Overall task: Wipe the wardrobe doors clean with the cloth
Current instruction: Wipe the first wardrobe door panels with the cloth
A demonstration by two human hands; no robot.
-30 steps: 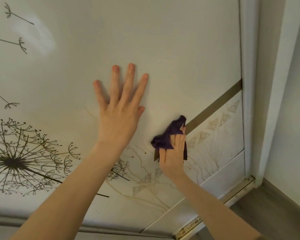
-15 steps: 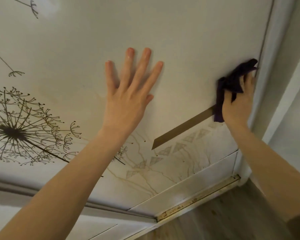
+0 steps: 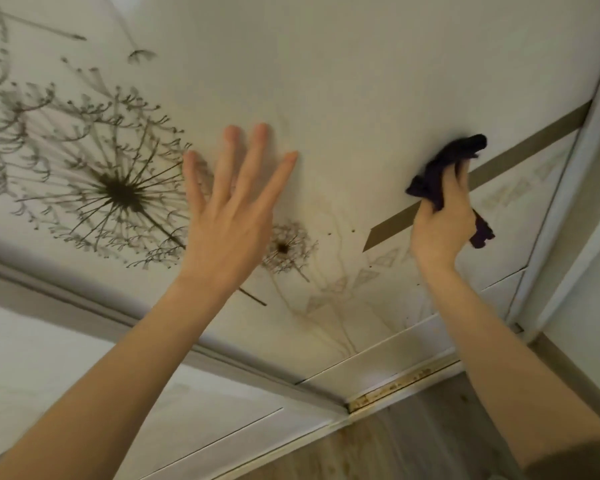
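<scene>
A big dandelion print (image 3: 122,192) spreads over the left of the pale wardrobe door (image 3: 343,81). Next to it the left hand (image 3: 229,230) is released, its straight fingers fanned out at the panel; whether it touches, I cannot tell. Further right, the right hand (image 3: 440,230) grasps the bunched dark cloth (image 3: 447,161), pressing it to the door where a tan stripe (image 3: 527,147) crosses.

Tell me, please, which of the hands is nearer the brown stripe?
Right. The right hand, gripping the cloth, overlaps the brown stripe; the left hand is apart, by the dandelion print.
</scene>
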